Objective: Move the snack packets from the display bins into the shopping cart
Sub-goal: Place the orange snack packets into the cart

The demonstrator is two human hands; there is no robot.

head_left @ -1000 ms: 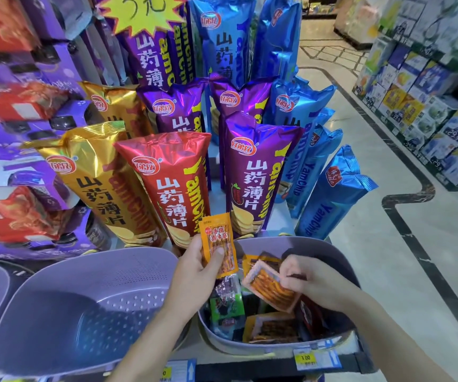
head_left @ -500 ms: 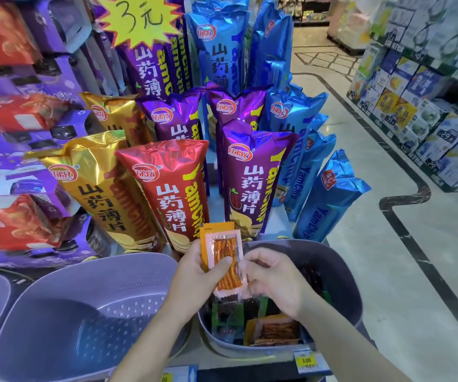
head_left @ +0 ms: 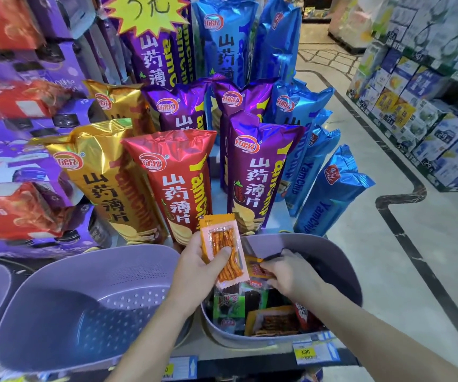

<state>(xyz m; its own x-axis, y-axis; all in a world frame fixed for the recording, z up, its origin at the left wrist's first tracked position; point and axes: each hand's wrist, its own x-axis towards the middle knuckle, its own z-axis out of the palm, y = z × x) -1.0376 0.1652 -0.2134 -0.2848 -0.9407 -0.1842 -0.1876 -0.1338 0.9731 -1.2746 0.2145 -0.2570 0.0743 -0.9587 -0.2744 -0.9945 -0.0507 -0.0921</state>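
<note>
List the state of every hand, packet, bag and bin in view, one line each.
left hand: grips the strip packet, thumb across its front.
strip packet: sealed, held upright over the bin's rim.
right hand: down in the grey bin, pinching the orange packet.
orange packet: inside the bin, pinched at one end.
grey bin: partly filled with loose packets.
red chip bag: sealed, standing upright.
blue chip bag: sealed, leaning.

The left hand (head_left: 194, 268) and right hand (head_left: 291, 274) are bare, as are both forearms (head_left: 150, 334).
</note>
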